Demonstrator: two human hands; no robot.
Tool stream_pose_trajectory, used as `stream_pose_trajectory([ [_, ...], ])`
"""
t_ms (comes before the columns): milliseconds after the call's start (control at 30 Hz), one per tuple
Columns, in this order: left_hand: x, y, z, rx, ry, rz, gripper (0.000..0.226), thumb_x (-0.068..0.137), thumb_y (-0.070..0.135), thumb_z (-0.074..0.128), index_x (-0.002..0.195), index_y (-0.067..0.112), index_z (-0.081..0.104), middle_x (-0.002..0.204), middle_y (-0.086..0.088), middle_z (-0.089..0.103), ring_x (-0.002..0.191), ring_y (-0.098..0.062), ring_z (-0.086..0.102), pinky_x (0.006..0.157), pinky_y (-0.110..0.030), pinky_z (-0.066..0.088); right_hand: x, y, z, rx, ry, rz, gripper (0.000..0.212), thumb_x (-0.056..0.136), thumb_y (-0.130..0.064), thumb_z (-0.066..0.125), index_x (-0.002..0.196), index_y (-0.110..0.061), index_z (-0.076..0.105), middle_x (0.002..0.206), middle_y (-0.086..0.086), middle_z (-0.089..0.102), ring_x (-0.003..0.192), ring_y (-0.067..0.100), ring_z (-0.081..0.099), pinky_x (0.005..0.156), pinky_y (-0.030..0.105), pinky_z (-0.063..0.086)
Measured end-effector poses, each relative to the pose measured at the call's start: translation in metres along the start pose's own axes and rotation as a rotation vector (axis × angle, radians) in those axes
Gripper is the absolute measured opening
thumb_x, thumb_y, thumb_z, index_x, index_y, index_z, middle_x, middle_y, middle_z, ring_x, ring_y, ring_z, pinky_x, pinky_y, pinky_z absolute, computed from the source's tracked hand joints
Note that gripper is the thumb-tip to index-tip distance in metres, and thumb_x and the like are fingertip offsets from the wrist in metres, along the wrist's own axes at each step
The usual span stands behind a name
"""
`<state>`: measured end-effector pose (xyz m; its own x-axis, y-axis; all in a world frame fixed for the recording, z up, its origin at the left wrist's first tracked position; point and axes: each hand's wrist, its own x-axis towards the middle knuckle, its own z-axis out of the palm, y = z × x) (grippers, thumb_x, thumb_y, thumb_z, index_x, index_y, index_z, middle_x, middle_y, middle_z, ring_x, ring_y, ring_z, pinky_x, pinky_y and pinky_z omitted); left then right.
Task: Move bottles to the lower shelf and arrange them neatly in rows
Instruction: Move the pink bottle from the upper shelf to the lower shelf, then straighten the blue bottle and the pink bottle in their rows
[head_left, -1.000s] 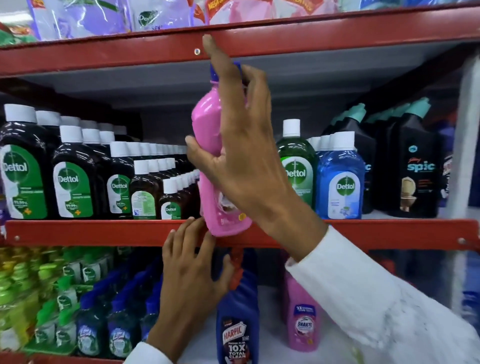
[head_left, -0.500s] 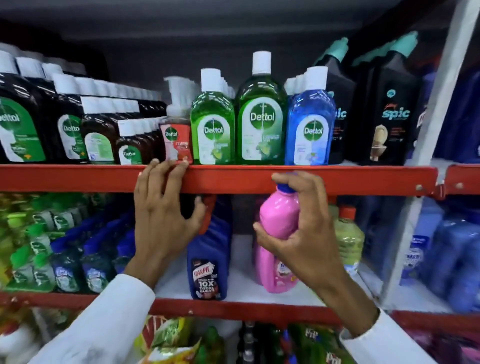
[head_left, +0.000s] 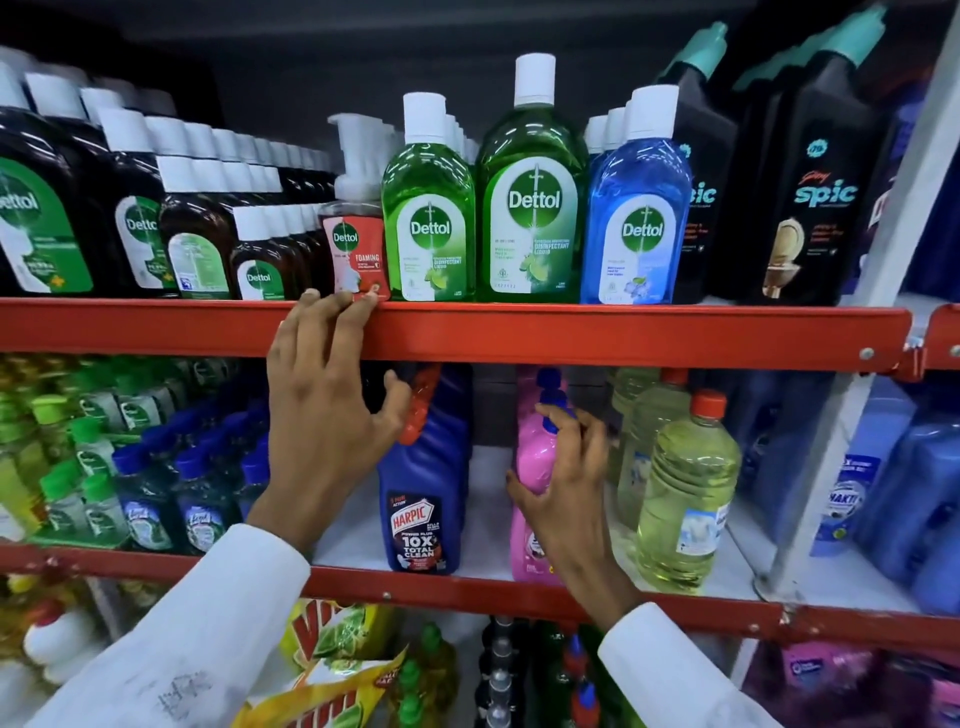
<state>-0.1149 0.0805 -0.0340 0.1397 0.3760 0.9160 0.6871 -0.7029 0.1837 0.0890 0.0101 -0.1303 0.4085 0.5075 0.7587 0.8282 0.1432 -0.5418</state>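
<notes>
A pink bottle (head_left: 532, 457) with a blue cap stands on the white lower shelf (head_left: 488, 540), at the front of a row with another pink bottle behind it. My right hand (head_left: 566, 488) wraps around its shoulder and neck from the right. My left hand (head_left: 327, 410) rests flat on the red edge of the upper shelf (head_left: 623, 335), fingers spread, thumb near the red cap of a blue Harpic bottle (head_left: 421, 499). It holds nothing.
Yellow-green bottles with red caps (head_left: 685, 499) stand right of the pink ones. Small green and blue capped bottles (head_left: 140, 478) fill the lower shelf's left. Dettol bottles (head_left: 532, 208) and black Spic bottles (head_left: 815, 192) line the upper shelf. A grey upright post (head_left: 852, 384) stands at right.
My right hand brought the pink bottle down from the upper shelf level and set it standing on the lower shelf. My left hand stayed on the red shelf edge.
</notes>
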Motion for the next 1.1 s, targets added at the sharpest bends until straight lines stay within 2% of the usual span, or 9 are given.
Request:
stream_pose_trajectory([
  [233, -0.003, 0.0, 0.001, -0.016, -0.005, -0.014, 0.064, 0.084, 0.027, 0.065, 0.145, 0.015, 0.047, 0.146, -0.013, 0.05, 0.148, -0.032, 0.036, 0.122, -0.054, 0.031, -0.008, -0.002, 0.007, -0.248, 0.026, 0.009, 0.085, 0.064, -0.029, 0.086, 0.135, -0.034, 0.041, 0.131, 0.013, 0.048, 0.121, 0.031, 0.042, 0.097, 0.046, 0.038],
  [467, -0.009, -0.003, -0.002, -0.099, 0.032, -0.035, 0.066, 0.083, 0.026, 0.07, 0.145, 0.016, 0.049, 0.15, -0.012, 0.048, 0.149, -0.03, 0.037, 0.12, -0.058, 0.035, -0.014, -0.001, 0.002, -0.296, 0.024, -0.021, 0.094, 0.069, -0.046, 0.083, 0.148, -0.028, 0.035, 0.142, 0.016, 0.043, 0.129, 0.037, 0.04, 0.108, 0.053, 0.035],
  [533, -0.031, -0.011, -0.003, -0.186, 0.104, -0.073, 0.061, 0.083, 0.021, 0.071, 0.141, 0.011, 0.054, 0.144, -0.015, 0.052, 0.14, -0.03, 0.046, 0.116, -0.053, 0.041, -0.022, -0.004, -0.006, -0.296, 0.16, -0.148, 0.08, 0.076, -0.044, 0.081, 0.144, -0.017, 0.046, 0.14, 0.016, 0.048, 0.129, 0.036, 0.043, 0.114, 0.046, 0.031],
  [600, -0.065, -0.023, -0.001, -0.27, 0.085, -0.14, 0.053, 0.085, 0.025, 0.067, 0.135, 0.009, 0.059, 0.135, -0.014, 0.055, 0.129, -0.022, 0.051, 0.113, -0.034, 0.044, -0.035, -0.011, -0.008, -0.261, 0.266, -0.343, 0.052, 0.085, -0.024, 0.077, 0.13, -0.007, 0.06, 0.128, 0.011, 0.055, 0.119, 0.029, 0.051, 0.112, 0.038, 0.035],
  [667, -0.103, -0.039, 0.01, -0.351, -0.048, -0.265, 0.049, 0.084, 0.035, 0.061, 0.128, 0.012, 0.06, 0.126, -0.007, 0.056, 0.116, -0.01, 0.051, 0.103, -0.014, 0.041, -0.052, -0.014, 0.004, -0.161, 0.162, -0.384, 0.032, 0.088, -0.007, 0.071, 0.12, -0.008, 0.067, 0.115, 0.004, 0.061, 0.106, 0.021, 0.058, 0.101, 0.036, 0.049],
  [767, -0.143, -0.065, 0.038, -0.446, -0.3, -0.418, 0.053, 0.078, 0.045, 0.061, 0.125, 0.02, 0.059, 0.119, 0.005, 0.054, 0.103, -0.011, 0.057, 0.09, -0.028, 0.052, -0.068, -0.014, 0.035, -0.076, -0.234, -0.101, 0.04, 0.089, -0.004, 0.061, 0.126, -0.019, 0.064, 0.121, 0.0, 0.066, 0.11, 0.017, 0.062, 0.104, 0.03, 0.048],
  [833, -0.152, -0.081, 0.052, -0.516, -0.463, -0.492, 0.051, 0.079, 0.039, 0.076, 0.126, 0.027, 0.058, 0.12, 0.005, 0.06, 0.097, -0.01, 0.066, 0.079, -0.017, 0.056, -0.071, -0.013, 0.054, -0.093, -0.396, 0.071, 0.048, 0.088, -0.005, 0.061, 0.134, -0.018, 0.057, 0.132, 0.002, 0.064, 0.119, 0.02, 0.061, 0.108, 0.022, 0.04],
  [900, -0.153, -0.094, 0.064, -0.567, -0.597, -0.513, 0.058, 0.077, 0.029, 0.086, 0.129, 0.027, 0.06, 0.124, 0.006, 0.067, 0.099, -0.002, 0.069, 0.074, -0.008, 0.056, -0.068, -0.012, 0.066, -0.082, -0.478, 0.171, 0.054, 0.086, -0.008, 0.065, 0.138, -0.016, 0.052, 0.127, 0.006, 0.067, 0.114, 0.024, 0.065, 0.102, 0.029, 0.049],
  [1100, -0.146, -0.102, 0.085, -0.633, -0.762, -0.428, 0.051, 0.071, 0.029, 0.088, 0.117, 0.018, 0.07, 0.109, 0.004, 0.079, 0.096, -0.005, 0.075, 0.087, -0.037, 0.064, -0.064, 0.009, 0.079, -0.064, -0.644, 0.262, 0.047, 0.081, -0.03, 0.072, 0.125, -0.022, 0.058, 0.11, -0.001, 0.077, 0.1, 0.016, 0.073, 0.087, 0.037, 0.059],
])
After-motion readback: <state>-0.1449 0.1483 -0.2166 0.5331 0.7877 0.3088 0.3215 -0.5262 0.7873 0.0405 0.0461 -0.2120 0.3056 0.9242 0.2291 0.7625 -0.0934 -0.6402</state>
